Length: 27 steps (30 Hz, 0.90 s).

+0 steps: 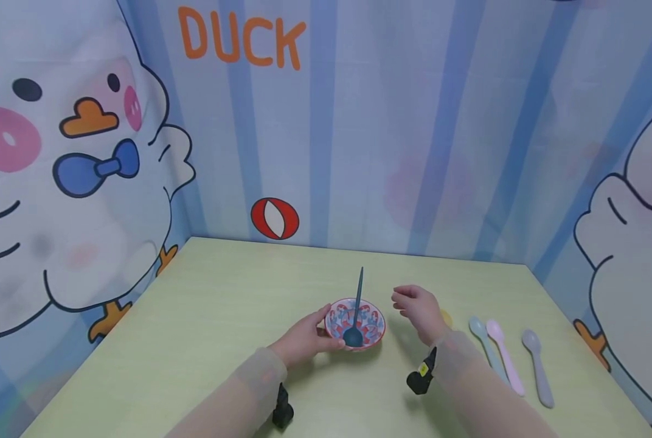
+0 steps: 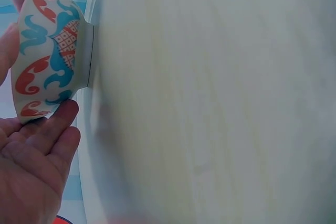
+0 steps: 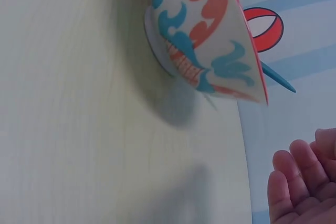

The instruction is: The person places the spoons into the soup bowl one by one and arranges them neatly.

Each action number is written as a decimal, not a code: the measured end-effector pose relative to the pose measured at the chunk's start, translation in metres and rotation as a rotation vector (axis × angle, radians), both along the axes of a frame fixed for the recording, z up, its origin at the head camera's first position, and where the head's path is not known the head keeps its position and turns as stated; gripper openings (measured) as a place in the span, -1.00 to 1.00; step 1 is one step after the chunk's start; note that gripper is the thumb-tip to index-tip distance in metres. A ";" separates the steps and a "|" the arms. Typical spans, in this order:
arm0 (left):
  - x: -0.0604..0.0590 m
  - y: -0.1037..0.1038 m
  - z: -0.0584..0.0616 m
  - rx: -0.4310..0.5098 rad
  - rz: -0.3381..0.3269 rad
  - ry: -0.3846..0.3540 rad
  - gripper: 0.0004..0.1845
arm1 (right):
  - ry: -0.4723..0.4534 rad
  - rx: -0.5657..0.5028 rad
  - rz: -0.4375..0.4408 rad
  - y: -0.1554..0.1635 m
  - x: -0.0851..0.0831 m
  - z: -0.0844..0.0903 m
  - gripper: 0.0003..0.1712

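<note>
A small bowl (image 1: 373, 317) with a red and blue pattern is near the middle of the table. My left hand (image 1: 306, 338) grips its left side, thumb at the near rim and fingers around the wall. Inside the bowl leans a dark teal spoon (image 1: 353, 336), its handle sticking up past the far rim. To the right of the bowl, my right hand (image 1: 418, 309) hovers apart from it, fingers loosely bent and holding nothing. The right wrist view shows the patterned outer wall of the bowl (image 3: 205, 35) and the tip of the spoon's handle (image 3: 279, 78) beyond the rim.
On the right of the pale table (image 1: 238, 286) lie a light blue-green spoon (image 1: 487, 345), a pink spoon (image 1: 504, 356) and a grey-purple spoon (image 1: 538, 368). A yellow item (image 1: 446, 317) is partly hidden behind the right wrist. A printed duck curtain (image 1: 370, 121) stands behind.
</note>
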<state>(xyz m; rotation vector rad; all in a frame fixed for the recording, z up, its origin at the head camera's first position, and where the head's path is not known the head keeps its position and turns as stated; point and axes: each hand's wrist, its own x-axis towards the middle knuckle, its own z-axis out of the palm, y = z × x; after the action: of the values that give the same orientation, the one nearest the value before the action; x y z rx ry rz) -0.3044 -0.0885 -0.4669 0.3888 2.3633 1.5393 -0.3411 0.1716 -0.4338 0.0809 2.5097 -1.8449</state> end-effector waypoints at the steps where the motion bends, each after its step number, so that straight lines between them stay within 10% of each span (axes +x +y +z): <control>1: 0.000 0.000 0.000 -0.001 0.000 0.001 0.01 | 0.001 0.007 -0.006 0.003 0.002 0.000 -0.55; 27: 0.000 0.000 0.002 -0.026 0.008 -0.005 0.01 | -0.004 0.258 -0.062 0.078 0.054 -0.009 -0.50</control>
<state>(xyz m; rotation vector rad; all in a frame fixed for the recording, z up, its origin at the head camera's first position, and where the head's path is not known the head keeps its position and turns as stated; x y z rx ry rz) -0.3043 -0.0889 -0.4653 0.3692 2.3815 1.5097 -0.2871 0.2491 -0.4428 0.1690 2.7572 -1.5265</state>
